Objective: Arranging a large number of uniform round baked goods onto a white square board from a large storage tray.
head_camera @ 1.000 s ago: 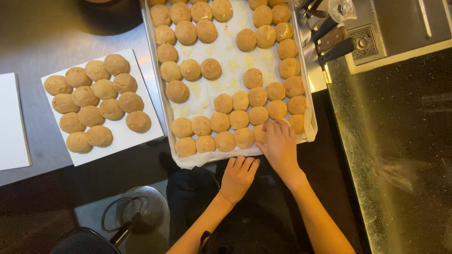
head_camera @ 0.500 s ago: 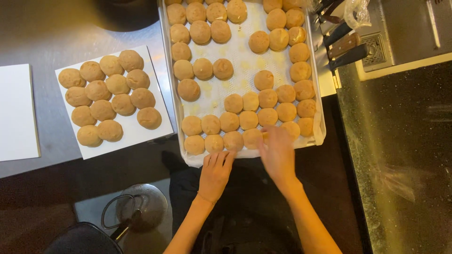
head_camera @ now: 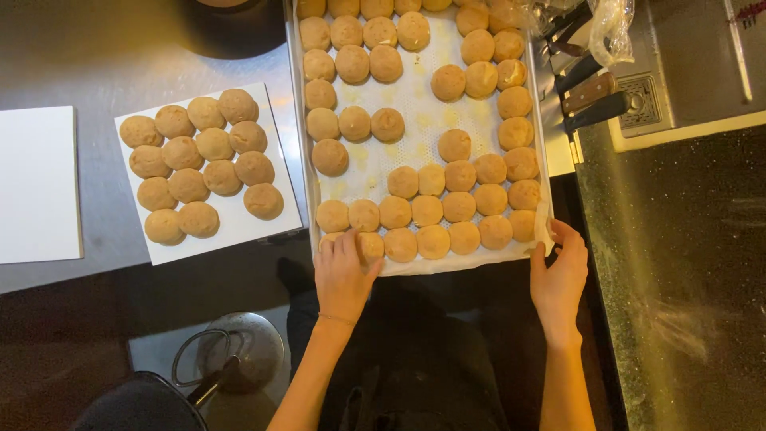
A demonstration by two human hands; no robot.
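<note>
Head view, looking straight down. A metal baking tray lined w/ white paper sat on a grey worktop, its near edge overhanging toward the person. Round tan buns filled most of the tray: two full rows along the near edge, a column down the right side, a cluster at top left; bare paper in the centre.

Left hand: fingers spread, palm down, resting at the tray's near-left corner, fingertips on the nearest bun of the front row. Not closed on anything; fingers apart and flat.

Right hand: at the tray's near-right corner, thumb and fingers pinched on the tray rim and the curled paper edge there. Closed on the corner.

Left of the tray, just beside it, a white square board carried approx. fourteen more buns in rough rows. Further left, well apart, a second white sheet lay bare.

Right of the tray: dark-handled knives lying near the top-right corner, a crumpled clear plastic bag above them, a dark speckled counter below. At far edge, a dark round container, partly cut off. Below the worktop, a metal pot lid on the floor.
</note>
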